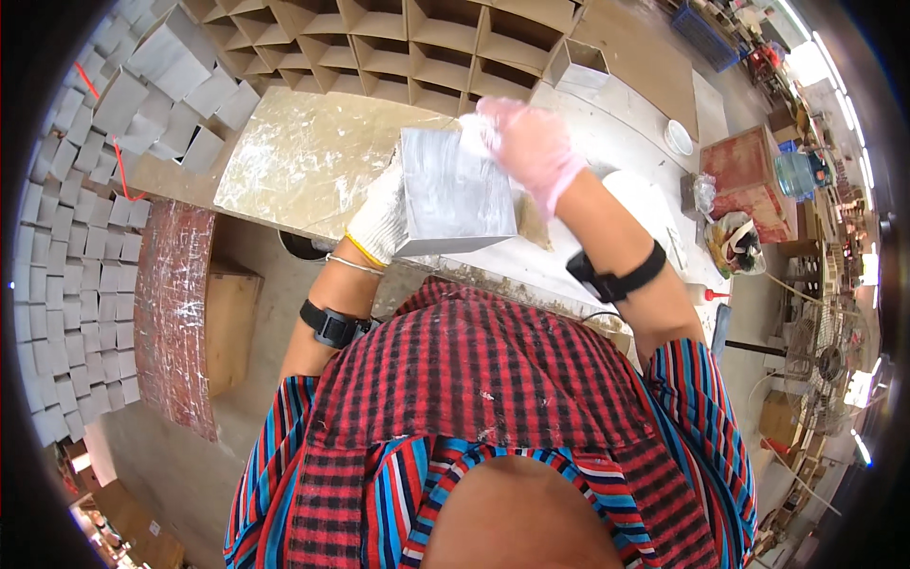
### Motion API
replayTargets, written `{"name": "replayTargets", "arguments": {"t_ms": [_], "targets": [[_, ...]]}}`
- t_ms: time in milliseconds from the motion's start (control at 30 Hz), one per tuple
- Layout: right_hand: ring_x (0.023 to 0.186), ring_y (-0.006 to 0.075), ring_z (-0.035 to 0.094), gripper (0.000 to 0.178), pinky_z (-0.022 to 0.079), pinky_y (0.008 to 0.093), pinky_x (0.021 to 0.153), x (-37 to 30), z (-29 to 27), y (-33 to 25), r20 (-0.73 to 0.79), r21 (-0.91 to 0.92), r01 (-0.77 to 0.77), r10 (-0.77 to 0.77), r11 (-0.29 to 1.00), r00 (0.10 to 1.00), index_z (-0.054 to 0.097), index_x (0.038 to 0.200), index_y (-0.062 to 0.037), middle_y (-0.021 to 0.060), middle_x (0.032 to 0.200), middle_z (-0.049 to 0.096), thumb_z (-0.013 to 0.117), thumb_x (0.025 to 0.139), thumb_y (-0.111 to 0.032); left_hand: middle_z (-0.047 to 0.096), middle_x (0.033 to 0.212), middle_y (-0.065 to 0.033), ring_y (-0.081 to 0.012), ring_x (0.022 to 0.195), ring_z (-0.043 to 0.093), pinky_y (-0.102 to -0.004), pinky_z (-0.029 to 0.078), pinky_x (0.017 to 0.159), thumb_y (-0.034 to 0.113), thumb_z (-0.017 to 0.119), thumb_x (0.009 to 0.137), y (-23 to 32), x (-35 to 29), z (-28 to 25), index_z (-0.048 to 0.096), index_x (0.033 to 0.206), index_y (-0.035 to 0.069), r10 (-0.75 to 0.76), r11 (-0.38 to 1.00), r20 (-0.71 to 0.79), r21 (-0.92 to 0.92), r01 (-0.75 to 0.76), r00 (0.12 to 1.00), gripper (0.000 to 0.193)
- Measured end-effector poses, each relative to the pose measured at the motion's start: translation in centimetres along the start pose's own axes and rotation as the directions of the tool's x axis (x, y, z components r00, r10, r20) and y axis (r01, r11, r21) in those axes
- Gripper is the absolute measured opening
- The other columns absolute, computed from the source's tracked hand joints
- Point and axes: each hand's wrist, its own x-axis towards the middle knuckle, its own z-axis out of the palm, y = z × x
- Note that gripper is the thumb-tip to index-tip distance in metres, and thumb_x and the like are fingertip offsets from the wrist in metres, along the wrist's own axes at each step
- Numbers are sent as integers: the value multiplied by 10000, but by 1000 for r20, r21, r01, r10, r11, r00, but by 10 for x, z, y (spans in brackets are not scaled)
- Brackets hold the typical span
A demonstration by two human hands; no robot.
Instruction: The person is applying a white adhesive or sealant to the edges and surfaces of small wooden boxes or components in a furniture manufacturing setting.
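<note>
My left hand [381, 213], in a white knitted glove, grips a box [457, 190] by its left side. The box's upward face is grey with whitish streaks. At the far right corner of that face, my right hand [534, 147] in a thin pink glove presses a small white wad [475, 140]. The fingers are closed round the wad, and I cannot tell whether it is cloth or sponge. Just right of the box, a tan piece of material [534, 224] lies on the table, partly hidden.
A worktable [313, 161] smeared with white runs beneath my hands. Beyond it stands a cardboard divider rack [379, 47], with an open box [580, 68] beside it. Many grey boxes [76, 256] are stacked left. On the right are a white bowl [679, 138] and a fan [827, 363].
</note>
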Motion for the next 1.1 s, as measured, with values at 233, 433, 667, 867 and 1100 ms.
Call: {"name": "replayTargets", "arguments": {"t_ms": [233, 433, 667, 867, 1100], "targets": [[794, 276, 587, 308, 467, 362, 668, -22, -7, 2, -40, 85, -46, 49, 995, 998, 546, 1014, -102, 131, 878, 600, 481, 796, -310, 490, 1162, -121, -227, 1013, 504, -346, 424, 863, 385, 361, 876, -3, 3, -3, 425, 1192, 37, 22, 997, -77, 74, -17, 997, 474], [778, 271, 590, 263, 467, 370, 664, -7, -10, 5, -73, -14, 8, -9, 1000, 997, 554, 926, -89, 121, 876, 599, 470, 800, -303, 468, 1189, -117, -226, 1061, 467, -340, 384, 909, 389, 342, 880, -5, 3, 1, 409, 1209, 37, 52, 999, -24, 10, -52, 998, 487], [797, 312, 566, 266, 452, 355, 690, -34, -13, -8, 28, 146, -46, 42, 988, 999, 556, 967, -75, 139, 865, 596, 516, 782, -262, 462, 1194, -128, -239, 1057, 470, -348, 391, 901, 399, 328, 881, -8, -1, 11, 395, 1218, 31, 102, 987, -124, 133, -85, 987, 503], [718, 298, 586, 320, 462, 386, 623, -59, 4, -14, -67, 166, 245, -237, 955, 969, 590, 904, -117, 114, 821, 610, 458, 813, -393, 492, 1157, -131, -248, 1019, 498, -356, 420, 865, 404, 347, 875, -6, 8, 1, 424, 1193, 30, 130, 988, -164, 109, -113, 978, 497], [670, 271, 592, 278, 470, 352, 575, -34, -10, -8, -50, 184, 19, -10, 983, 999, 590, 888, -124, 94, 776, 610, 484, 800, -366, 509, 1135, -127, -252, 996, 514, -360, 430, 850, 392, 365, 872, 0, 12, -10, 455, 1167, 30, 81, 997, -6, -17, -81, 997, 476]]}}
